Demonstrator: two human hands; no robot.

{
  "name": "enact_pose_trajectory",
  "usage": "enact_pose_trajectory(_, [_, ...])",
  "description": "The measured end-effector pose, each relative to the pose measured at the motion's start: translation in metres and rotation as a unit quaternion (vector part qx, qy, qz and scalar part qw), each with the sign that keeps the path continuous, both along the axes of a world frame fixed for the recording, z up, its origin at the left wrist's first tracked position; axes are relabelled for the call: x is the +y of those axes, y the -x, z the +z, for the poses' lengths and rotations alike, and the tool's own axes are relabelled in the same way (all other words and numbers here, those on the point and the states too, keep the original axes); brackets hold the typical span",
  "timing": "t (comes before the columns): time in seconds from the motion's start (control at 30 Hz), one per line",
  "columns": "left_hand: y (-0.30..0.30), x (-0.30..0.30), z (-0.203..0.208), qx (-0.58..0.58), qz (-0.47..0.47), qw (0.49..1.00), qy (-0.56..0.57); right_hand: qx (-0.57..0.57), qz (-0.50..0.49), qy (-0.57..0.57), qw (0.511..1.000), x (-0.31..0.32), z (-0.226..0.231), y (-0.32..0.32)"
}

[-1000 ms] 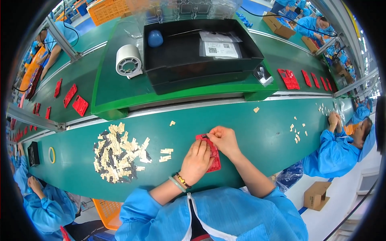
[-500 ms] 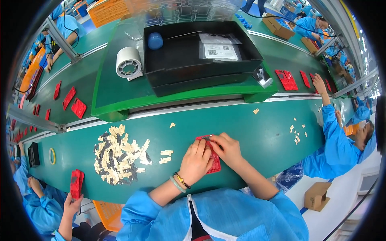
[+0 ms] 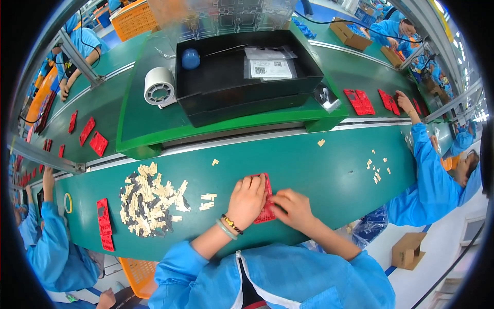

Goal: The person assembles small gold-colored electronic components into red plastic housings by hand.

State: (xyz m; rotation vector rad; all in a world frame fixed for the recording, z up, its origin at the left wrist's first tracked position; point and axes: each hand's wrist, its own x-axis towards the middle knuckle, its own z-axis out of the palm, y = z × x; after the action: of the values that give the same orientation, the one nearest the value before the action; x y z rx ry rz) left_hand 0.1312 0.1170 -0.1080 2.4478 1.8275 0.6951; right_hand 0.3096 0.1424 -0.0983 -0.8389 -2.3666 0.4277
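Under my left hand [image 3: 248,202] lies a red phone-shaped plastic piece [image 3: 266,215] on the green bench. The fingers of that hand wrap over its upper left part and hide much of it. Curled in, the fingers of my right hand [image 3: 293,208] press at the piece's right edge; whether they hold anything small is hidden. To the left is a pile of cream and dark grey small strips [image 3: 149,198], with a few loose cream strips [image 3: 207,201] between the pile and my left hand.
Two red pieces [image 3: 105,224] lie left of the pile, near a yellow ring [image 3: 68,203]. Beyond the bench, a raised green shelf carries a black box [image 3: 252,92] and a white roll [image 3: 160,86]. Red pieces [image 3: 359,102] sit on the belt. A co-worker's arm [image 3: 422,149] reaches there from the right.
My right hand has moved from the piece's top end down to its right edge. At the left, a co-worker's hand has let go of red pieces, which now lie on the bench.
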Motion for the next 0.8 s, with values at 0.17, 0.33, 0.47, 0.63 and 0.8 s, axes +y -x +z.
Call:
enact_pose_trajectory(0.17, [0.001,0.002,-0.002,0.031,0.025,0.999,0.013,-0.057,0.119,0.021,0.991,-0.015,0.001,0.003])
enact_pose_trajectory(0.33, [0.004,0.000,0.001,0.045,0.000,0.998,0.033,-0.074,0.141,-0.042,0.986,-0.014,-0.002,-0.001])
enact_pose_trajectory(0.47, [0.098,-0.033,0.013,-0.107,0.189,0.973,-0.077,-0.093,0.135,-0.088,0.983,0.035,-0.004,-0.007])
enact_pose_trajectory(0.63, [0.270,-0.157,0.037,0.073,0.573,0.816,-0.011,-0.119,-0.151,-0.091,0.977,0.137,-0.007,0.036])
enact_pose_trajectory(0.8, [0.342,-0.251,-0.010,0.073,0.547,0.833,0.036,-0.026,0.129,-0.015,0.991,0.072,-0.003,0.101])
